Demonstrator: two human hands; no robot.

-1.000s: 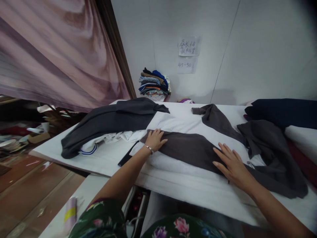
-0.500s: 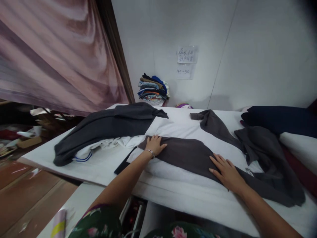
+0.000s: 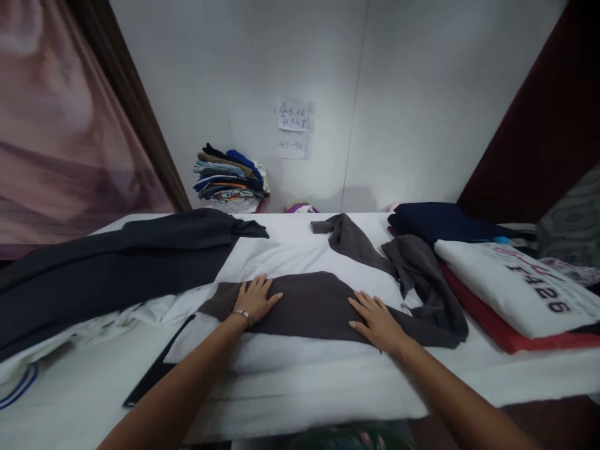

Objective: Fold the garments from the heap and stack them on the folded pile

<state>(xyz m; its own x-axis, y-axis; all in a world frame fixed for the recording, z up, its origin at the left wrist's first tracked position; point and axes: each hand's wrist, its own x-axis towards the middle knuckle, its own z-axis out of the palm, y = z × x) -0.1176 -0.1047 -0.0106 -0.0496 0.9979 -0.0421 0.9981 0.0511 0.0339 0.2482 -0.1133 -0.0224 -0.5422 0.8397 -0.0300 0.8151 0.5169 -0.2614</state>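
Observation:
A jacket with a white body (image 3: 276, 259) and dark grey sleeves lies spread on the table in front of me. One grey sleeve (image 3: 309, 306) is laid across the near side of the body. My left hand (image 3: 255, 299) rests flat on the cuff end of this sleeve, fingers stretched out, a bracelet at the wrist. Farther right, my right hand (image 3: 379, 322) lies flat on the same sleeve with its fingers spread. The other grey sleeve (image 3: 359, 244) lies on the far side. Bunched grey cloth (image 3: 422, 269) is at the jacket's right end.
Dark garments (image 3: 140, 256) with white cloth lie at left. Folded clothes, including a white printed garment (image 3: 510, 287) and a navy one (image 3: 431, 219), lie at right. A stack of folded clothes (image 3: 229, 178) stands at the back, near paper notes (image 3: 294, 128) on the wall.
My view has turned to the right, so more of the folded clothes at right show. Both hands stay flat on the grey sleeve in nearly the same places.

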